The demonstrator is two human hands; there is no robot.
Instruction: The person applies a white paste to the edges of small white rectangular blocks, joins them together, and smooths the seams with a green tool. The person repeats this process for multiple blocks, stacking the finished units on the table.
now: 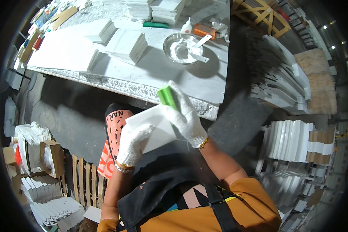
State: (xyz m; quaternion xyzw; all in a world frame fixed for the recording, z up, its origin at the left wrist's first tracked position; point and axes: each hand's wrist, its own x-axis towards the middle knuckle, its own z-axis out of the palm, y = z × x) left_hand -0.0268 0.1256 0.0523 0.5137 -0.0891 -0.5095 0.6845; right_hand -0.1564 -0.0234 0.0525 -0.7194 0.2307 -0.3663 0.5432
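The long white stone-topped bench (205, 87) fills the upper middle of the frame, carrying stacks of white square tiles (129, 45) and, further right, a shallow metal bowl of white paste (180, 48). More white slabs stand racked at the right (288, 139). At centre frame, the flat white square tile (155, 127) is held up over the bench's rough front edge. It looks stiff, fairly light and liable to chip, best held by its edges. The left hand (132, 143), in a white knit glove, has its grip closed on the tile's lower left edge. The right hand (185, 114) grips a small green block (167, 96) against the tile's upper right corner.
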